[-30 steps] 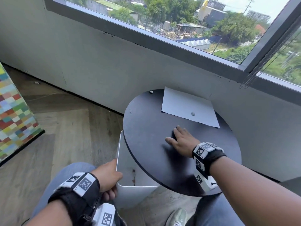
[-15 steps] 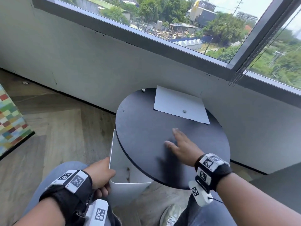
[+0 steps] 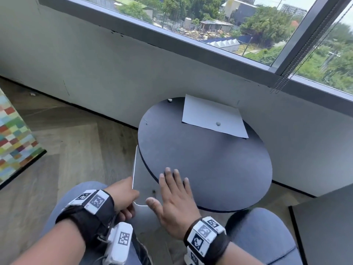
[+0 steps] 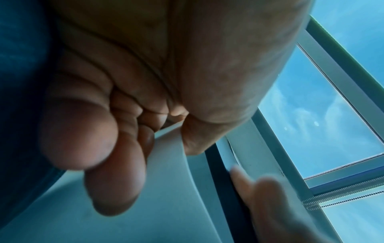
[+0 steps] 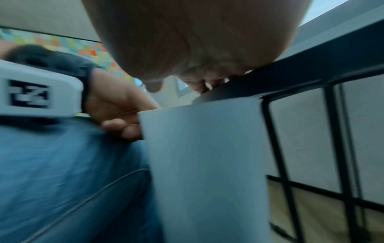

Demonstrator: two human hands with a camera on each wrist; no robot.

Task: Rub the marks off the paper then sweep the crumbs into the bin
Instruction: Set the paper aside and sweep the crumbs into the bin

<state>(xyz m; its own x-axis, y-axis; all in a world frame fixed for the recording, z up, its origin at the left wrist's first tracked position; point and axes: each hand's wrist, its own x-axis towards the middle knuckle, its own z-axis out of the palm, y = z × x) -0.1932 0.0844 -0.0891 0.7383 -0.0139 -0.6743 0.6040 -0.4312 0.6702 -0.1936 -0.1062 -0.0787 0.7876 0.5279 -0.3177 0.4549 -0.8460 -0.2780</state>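
A white sheet of paper (image 3: 212,115) lies at the far side of the round black table (image 3: 219,165), with a small grey eraser (image 3: 218,123) on it. A white bin (image 3: 141,186) stands under the table's near left edge. My left hand (image 3: 124,197) grips the bin's rim, thumb inside and fingers outside, as the left wrist view shows on the rim (image 4: 170,148). My right hand (image 3: 175,192) lies flat with straight fingers at the table's near edge, partly over the bin's mouth. A dark speck (image 3: 153,191) shows inside the bin.
Another small grey lump (image 3: 169,100) sits at the table's far left edge. A grey wall and window run behind. A colourful checkered panel (image 3: 13,138) stands on the wooden floor at left. A dark surface (image 3: 324,226) is at right. My knees in jeans are under the hands.
My right hand has swept from the table's middle back to its near left edge, over the bin. The left hand has kept hold of the bin's rim.
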